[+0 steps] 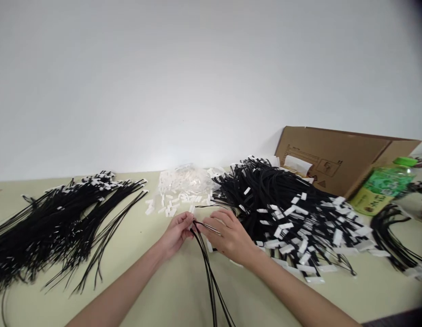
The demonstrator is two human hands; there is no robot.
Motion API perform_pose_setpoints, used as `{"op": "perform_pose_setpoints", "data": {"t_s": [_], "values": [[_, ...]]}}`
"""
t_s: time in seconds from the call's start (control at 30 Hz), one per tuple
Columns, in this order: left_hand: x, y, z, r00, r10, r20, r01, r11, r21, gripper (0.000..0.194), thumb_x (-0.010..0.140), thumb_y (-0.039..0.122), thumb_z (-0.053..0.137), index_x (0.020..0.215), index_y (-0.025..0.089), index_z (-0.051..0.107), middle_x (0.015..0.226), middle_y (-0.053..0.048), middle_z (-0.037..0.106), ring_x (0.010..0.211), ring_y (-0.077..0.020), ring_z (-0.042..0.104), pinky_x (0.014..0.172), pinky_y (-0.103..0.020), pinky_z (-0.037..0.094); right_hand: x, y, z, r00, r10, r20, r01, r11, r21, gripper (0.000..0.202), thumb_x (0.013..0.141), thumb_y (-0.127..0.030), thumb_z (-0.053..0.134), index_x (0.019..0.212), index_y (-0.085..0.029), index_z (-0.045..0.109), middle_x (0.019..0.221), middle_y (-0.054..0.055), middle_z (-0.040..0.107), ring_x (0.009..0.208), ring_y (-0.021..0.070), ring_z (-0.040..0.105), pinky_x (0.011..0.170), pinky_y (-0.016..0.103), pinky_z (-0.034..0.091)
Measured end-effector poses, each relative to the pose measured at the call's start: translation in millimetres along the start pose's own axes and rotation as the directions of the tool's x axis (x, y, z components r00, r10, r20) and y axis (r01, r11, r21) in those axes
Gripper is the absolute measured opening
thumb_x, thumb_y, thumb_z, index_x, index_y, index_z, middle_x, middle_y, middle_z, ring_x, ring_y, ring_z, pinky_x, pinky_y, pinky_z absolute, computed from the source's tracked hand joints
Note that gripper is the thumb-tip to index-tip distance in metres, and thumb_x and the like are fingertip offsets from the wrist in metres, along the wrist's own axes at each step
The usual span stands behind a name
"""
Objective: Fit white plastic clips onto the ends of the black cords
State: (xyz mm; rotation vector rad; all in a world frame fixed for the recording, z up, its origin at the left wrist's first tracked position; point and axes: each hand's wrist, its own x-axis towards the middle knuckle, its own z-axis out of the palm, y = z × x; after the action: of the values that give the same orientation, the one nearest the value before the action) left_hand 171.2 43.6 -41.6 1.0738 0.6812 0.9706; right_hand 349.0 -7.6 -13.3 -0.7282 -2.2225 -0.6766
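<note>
My left hand and my right hand meet at the middle of the pale green table. Both pinch the top ends of a few thin black cords that trail down toward me. A small white piece sits at the left fingertips, where the cord ends come together. Loose white plastic clips lie just beyond my hands, in front of a clear bag of more clips.
A big heap of black cords with white tags lies to the right, another bundle of black cords to the left. A cardboard box and a green bottle stand at the back right. More cords lie far right.
</note>
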Motion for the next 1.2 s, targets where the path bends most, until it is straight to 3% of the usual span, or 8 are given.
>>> {"op": "perform_pose_setpoints", "data": {"t_s": [0.13, 0.37, 0.5, 0.67, 0.8, 0.93, 1.03, 1.2], "values": [[1.3, 1.2, -3.4, 1.0, 0.027, 0.0, -0.027, 0.999, 0.032, 0.027, 0.068, 0.037, 0.066, 0.068, 0.013, 0.055, 0.06, -0.001, 0.056, 0.051, -0.0084, 0.05, 0.041, -0.017, 0.036, -3.8, -0.1, 14.4, 0.99, -0.14, 0.035, 0.141, 0.989, -0.038, 0.018, 0.086, -0.012, 0.045, 0.099, -0.017, 0.056, 0.095, 0.003, 0.062, 0.093, 0.0153, 0.05, 0.082, 0.034, 0.041], [2.6, 4.9, -5.2, 0.997, 0.078, -0.003, -0.077, 0.993, 0.087, 0.026, 0.067, 0.036, 0.067, 0.066, 0.014, 0.054, 0.058, 0.0, 0.057, 0.05, -0.0083, 0.049, 0.041, -0.017, 0.034, -5.1, 3.7, 23.3, 0.969, -0.248, -0.014, 0.246, 0.964, -0.106, 0.019, 0.087, -0.01, 0.041, 0.098, -0.015, 0.056, 0.094, 0.004, 0.062, 0.093, 0.0153, 0.05, 0.08, 0.033, 0.042], [3.9, 6.8, -5.0, 0.994, 0.105, 0.007, -0.106, 0.989, 0.103, 0.025, 0.066, 0.035, 0.068, 0.067, 0.013, 0.055, 0.057, 0.0, 0.057, 0.05, -0.0094, 0.051, 0.042, -0.018, 0.034, -3.3, 5.0, 23.1, 0.966, -0.259, 0.021, 0.26, 0.961, -0.098, 0.021, 0.089, -0.01, 0.037, 0.1, -0.016, 0.054, 0.096, 0.005, 0.06, 0.094, 0.0153, 0.049, 0.08, 0.034, 0.042], [7.4, 4.9, -5.1, 0.992, 0.121, 0.02, -0.122, 0.987, 0.107, 0.025, 0.064, 0.033, 0.069, 0.066, 0.012, 0.056, 0.056, 0.0, 0.056, 0.048, -0.0084, 0.05, 0.041, -0.017, 0.035, 0.2, 1.3, 21.9, 0.963, -0.253, 0.097, 0.262, 0.959, -0.106, 0.023, 0.088, -0.01, 0.035, 0.094, -0.014, 0.057, 0.093, 0.008, 0.06, 0.087, 0.0172, 0.051, 0.063, 0.032, 0.04], [9.8, 5.5, -4.9, 0.992, 0.122, 0.039, -0.126, 0.986, 0.112, 0.024, 0.065, 0.032, 0.069, 0.067, 0.012, 0.055, 0.055, 0.001, 0.055, 0.047, -0.0078, 0.049, 0.041, -0.016, 0.036, 1.2, 1.6, 22.7, 0.998, -0.042, 0.052, 0.028, 0.968, 0.249, 0.019, 0.087, -0.015, 0.04, 0.091, -0.016, 0.059, 0.089, 0.008, 0.062, 0.086, 0.0182, 0.052, 0.065, 0.033, 0.04], [9.1, 7.1, -2.6, 0.991, 0.112, 0.07, -0.119, 0.987, 0.108, 0.024, 0.067, 0.033, 0.067, 0.069, 0.013, 0.054, 0.059, -0.001, 0.058, 0.05, -0.0094, 0.053, 0.042, -0.017, 0.038, 3.2, 2.1, 20.9, 0.976, 0.216, -0.025, -0.184, 0.882, 0.434, 0.015, 0.085, -0.021, 0.044, 0.086, -0.018, 0.059, 0.091, 0.007, 0.062, 0.089, 0.0187, 0.052, 0.076, 0.036, 0.041], [7.9, 7.4, -0.2, 0.992, 0.094, 0.086, -0.102, 0.99, 0.098, 0.024, 0.068, 0.032, 0.067, 0.071, 0.013, 0.053, 0.063, -0.003, 0.06, 0.051, -0.0095, 0.054, 0.041, -0.017, 0.038, 6.6, 1.0, 16.6, 0.904, 0.424, -0.051, -0.321, 0.755, 0.571, 0.017, 0.088, -0.024, 0.04, 0.089, -0.017, 0.056, 0.089, 0.007, 0.062, 0.085, 0.0164, 0.056, 0.077, 0.034, 0.045], [4.5, 4.4, 5.4, 0.995, 0.046, 0.093, -0.055, 0.994, 0.098, 0.024, 0.067, 0.032, 0.067, 0.07, 0.013, 0.052, 0.06, -0.003, 0.06, 0.05, -0.0092, 0.054, 0.041, -0.016, 0.037, 10.9, 7.6, 8.0, 0.731, 0.682, -0.013, -0.406, 0.451, 0.795, 0.026, 0.091, -0.034, 0.029, 0.081, -0.017, 0.046, 0.066, 0.001, 0.057, 0.059, 0.0107, 0.058, 0.056, 0.025, 0.05]]}}
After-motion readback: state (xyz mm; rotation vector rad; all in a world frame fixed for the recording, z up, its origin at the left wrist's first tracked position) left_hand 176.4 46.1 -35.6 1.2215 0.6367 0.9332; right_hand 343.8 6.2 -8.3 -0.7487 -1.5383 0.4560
